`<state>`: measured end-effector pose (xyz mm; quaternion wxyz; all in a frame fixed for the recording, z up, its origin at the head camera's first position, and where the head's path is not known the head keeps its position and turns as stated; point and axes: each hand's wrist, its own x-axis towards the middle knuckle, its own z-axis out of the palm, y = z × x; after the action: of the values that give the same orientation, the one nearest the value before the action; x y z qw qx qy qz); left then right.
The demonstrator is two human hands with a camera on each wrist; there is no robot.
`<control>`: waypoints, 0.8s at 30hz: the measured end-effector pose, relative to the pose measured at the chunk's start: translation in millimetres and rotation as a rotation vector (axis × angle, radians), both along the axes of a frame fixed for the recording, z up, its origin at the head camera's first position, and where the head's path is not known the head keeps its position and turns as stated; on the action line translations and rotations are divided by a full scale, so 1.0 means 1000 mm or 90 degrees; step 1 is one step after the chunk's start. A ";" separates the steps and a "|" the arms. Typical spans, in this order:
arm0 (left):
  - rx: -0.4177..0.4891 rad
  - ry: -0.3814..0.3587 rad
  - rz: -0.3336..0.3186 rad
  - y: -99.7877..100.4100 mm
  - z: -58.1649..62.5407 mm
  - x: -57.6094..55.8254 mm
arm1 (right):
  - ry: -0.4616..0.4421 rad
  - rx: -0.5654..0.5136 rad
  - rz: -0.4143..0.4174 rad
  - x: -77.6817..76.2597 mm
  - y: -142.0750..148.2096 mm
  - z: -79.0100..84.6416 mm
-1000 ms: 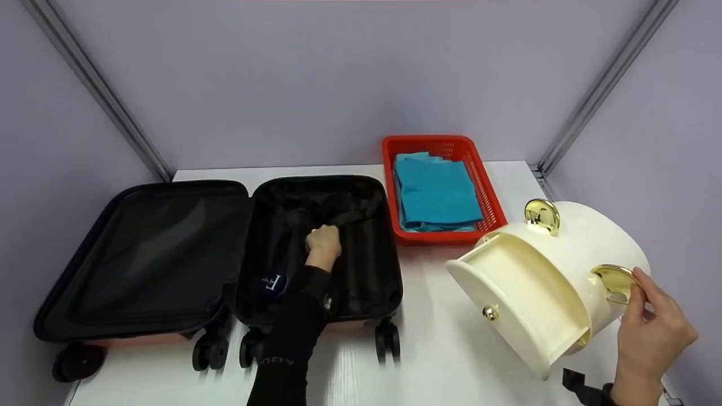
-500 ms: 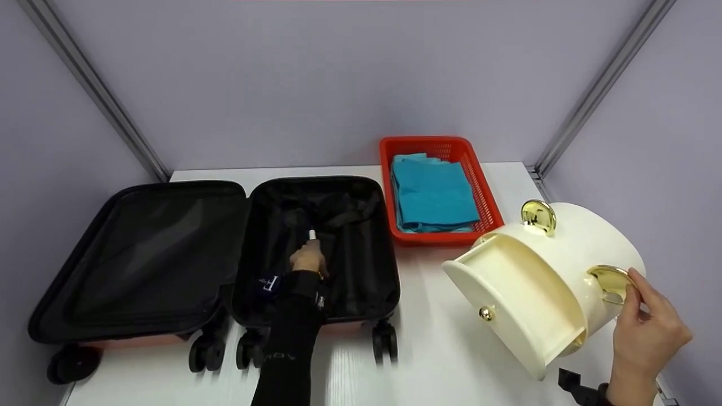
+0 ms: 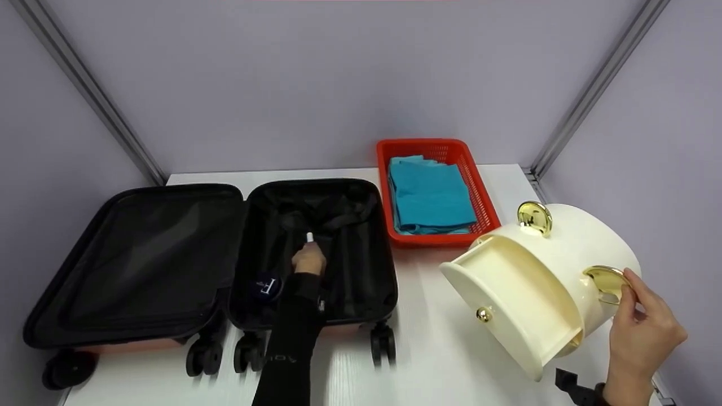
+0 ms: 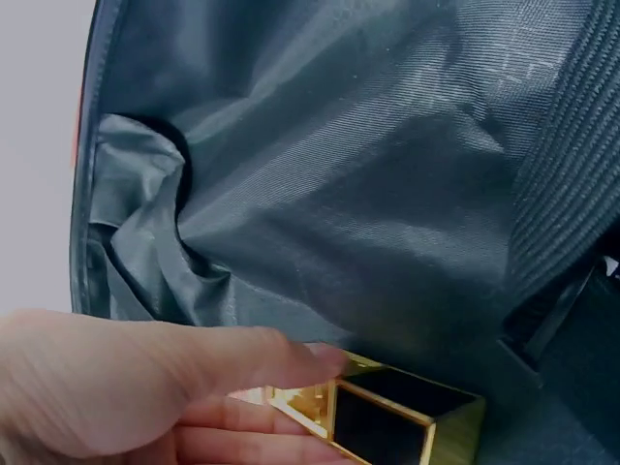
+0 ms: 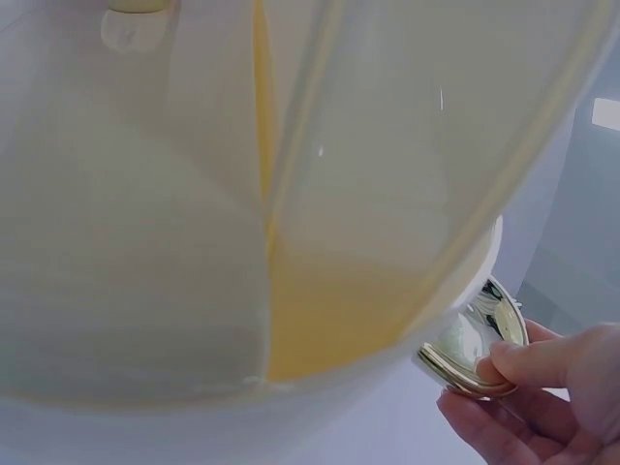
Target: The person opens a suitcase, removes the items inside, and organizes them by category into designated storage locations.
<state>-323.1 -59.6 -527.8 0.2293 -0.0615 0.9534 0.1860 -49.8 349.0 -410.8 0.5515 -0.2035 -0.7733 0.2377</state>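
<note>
My left hand (image 3: 309, 259) is inside the black-lined half of the open suitcase (image 3: 361, 270). Between thumb and fingers it holds a small square-sided gold-and-black tube (image 4: 383, 417); a pale end of something pokes out past that hand in the head view. A dark blue round item (image 3: 266, 286) with white lettering lies in the same half, left of my wrist. At the right, my right hand (image 3: 646, 332) pinches one round gold piece (image 3: 606, 280) on a cream rounded cosmetics box (image 3: 592, 237). The box is tilted, its drawer (image 3: 522, 293) pulled out with a bare floor.
A red basket (image 3: 485, 197) of folded teal cloths (image 3: 431, 197) stands behind, between suitcase and box. The suitcase's other half (image 3: 141, 265) lies flat at the left. Black wheels (image 3: 383, 343) face the front of the white table (image 3: 417, 349). Grey walls enclose the back and sides.
My left hand has drawn back slightly toward me inside the suitcase, and a pale end now shows beyond its fingers. My right hand keeps its pinch, and the box stays tilted.
</note>
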 end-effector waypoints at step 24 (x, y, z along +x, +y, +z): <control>-0.010 0.425 -0.311 0.138 0.146 0.087 | 0.000 0.002 0.009 -0.001 0.003 -0.003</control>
<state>-236.4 78.2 -382.1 -0.0555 0.2287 0.9634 0.1285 -50.5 352.1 -414.0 0.5500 -0.1968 -0.7753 0.2403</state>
